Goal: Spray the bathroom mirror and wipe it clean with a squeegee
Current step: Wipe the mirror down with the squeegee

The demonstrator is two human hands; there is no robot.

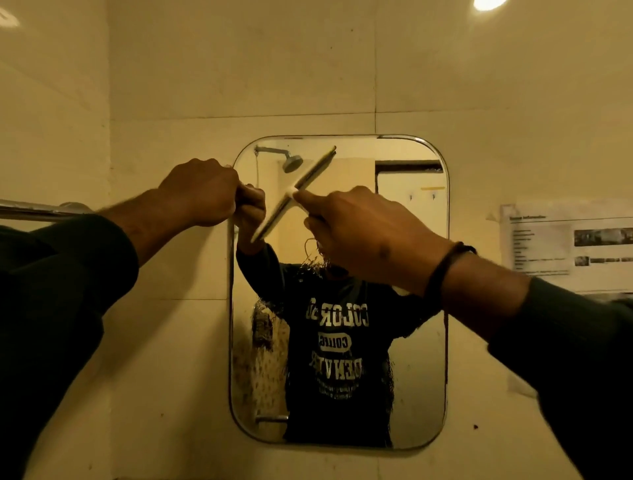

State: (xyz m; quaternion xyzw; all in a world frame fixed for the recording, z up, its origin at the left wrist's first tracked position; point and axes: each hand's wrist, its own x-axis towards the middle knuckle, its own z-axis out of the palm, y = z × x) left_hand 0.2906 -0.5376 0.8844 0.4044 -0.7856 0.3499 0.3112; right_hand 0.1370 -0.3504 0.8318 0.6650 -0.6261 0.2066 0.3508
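A rounded rectangular mirror (411, 342) hangs on the tiled wall straight ahead. My right hand (363, 236) grips the handle of a white squeegee (294, 195), whose blade lies tilted across the upper left of the glass, high end to the right. My left hand (202, 192) is closed on the mirror's upper left edge. Droplets and smears cover the lower left of the glass. The mirror reflects a person in a dark printed shirt. No spray bottle is in view.
A chrome towel bar (37, 209) runs along the left wall at hand height. A printed paper notice (565, 246) is taped to the wall right of the mirror. A ceiling light (488, 4) glows at top right.
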